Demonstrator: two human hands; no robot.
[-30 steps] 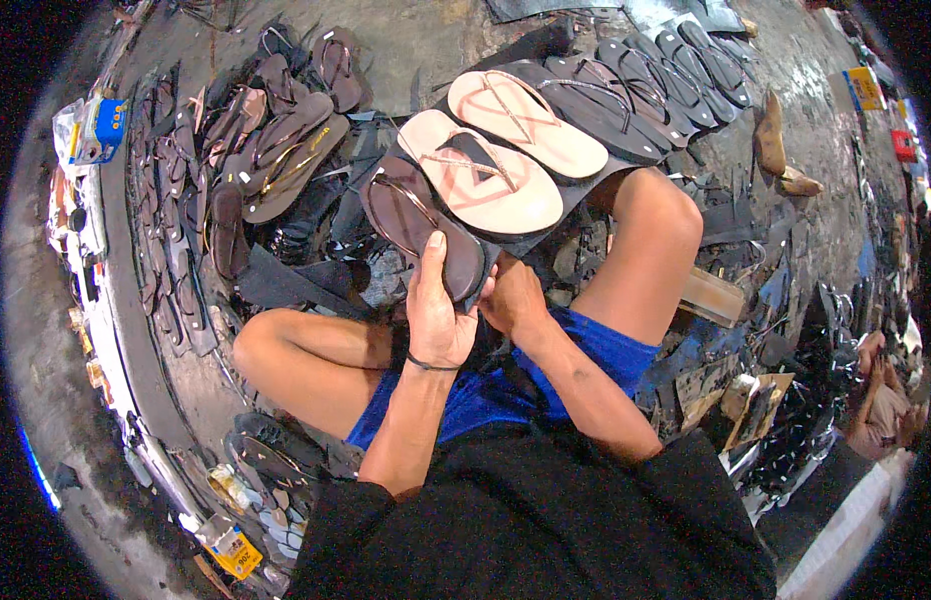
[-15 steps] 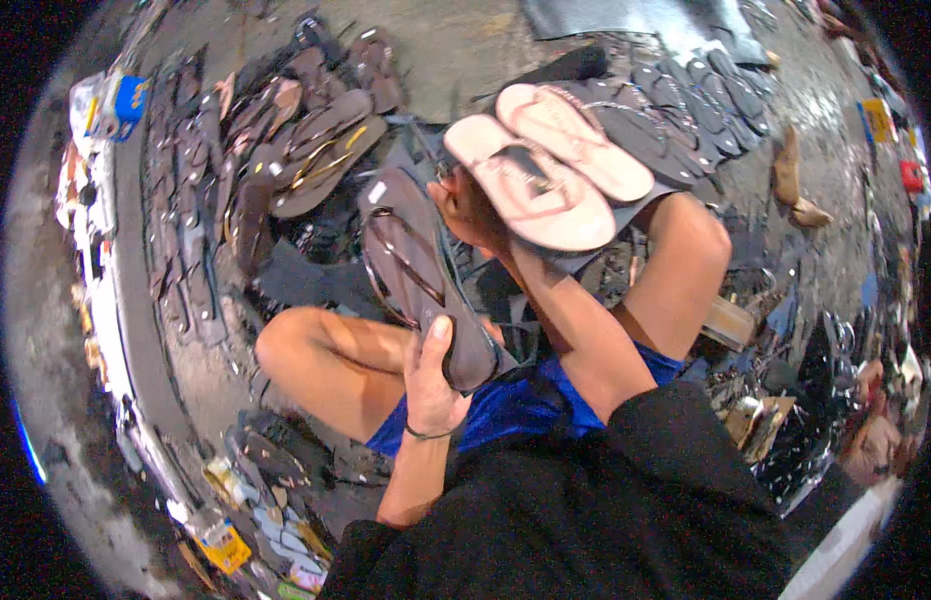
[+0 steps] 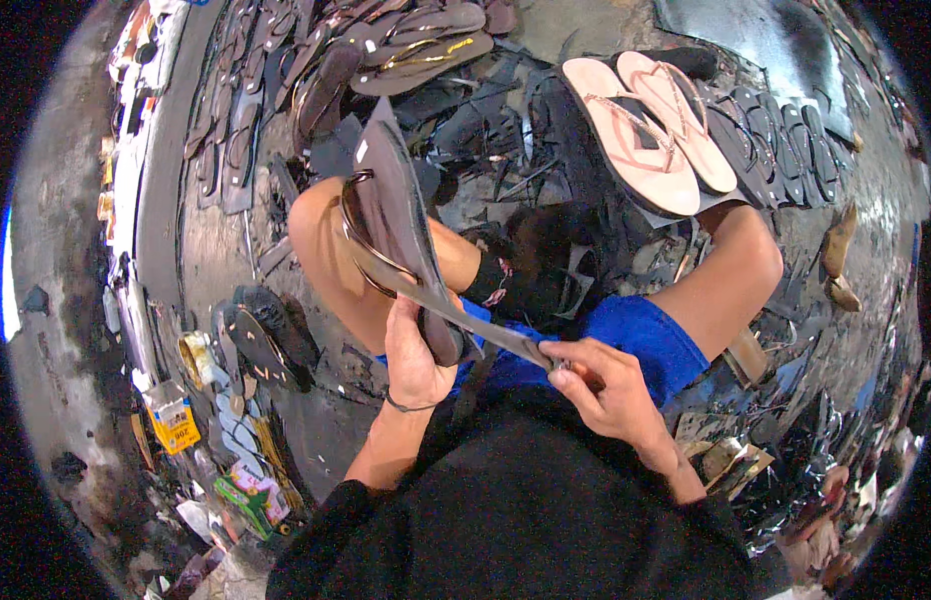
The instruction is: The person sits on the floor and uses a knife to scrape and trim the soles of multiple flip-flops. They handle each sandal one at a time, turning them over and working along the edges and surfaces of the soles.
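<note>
My left hand [image 3: 418, 358] grips a dark brown flip-flop [image 3: 398, 215] by its heel end, the thumb laid over the footbed. The flip-flop is tilted on edge, toe pointing away, with a shiny bronze strap. Grey sheet sticks out past the sole at the toe tip. My right hand [image 3: 614, 392] pinches the near end of a long, flat grey strip [image 3: 501, 333]. Its other end reaches the flip-flop by my left thumb. Whether the strip is rubber trim or a blade, I cannot tell.
A pair of pink flip-flops [image 3: 626, 135] rests by my right knee, beside several dark flip-flops [image 3: 776, 150]. More dark flip-flops [image 3: 426, 60] lie at the far left. Black offcuts [image 3: 486, 140] litter the floor between my legs. A yellow box [image 3: 173, 420] stands at the left.
My right hand has come back from the flip-flop's toe side to near my lap and now pinches the grey strip. The left hand has turned the flip-flop more on edge. The view has shifted.
</note>
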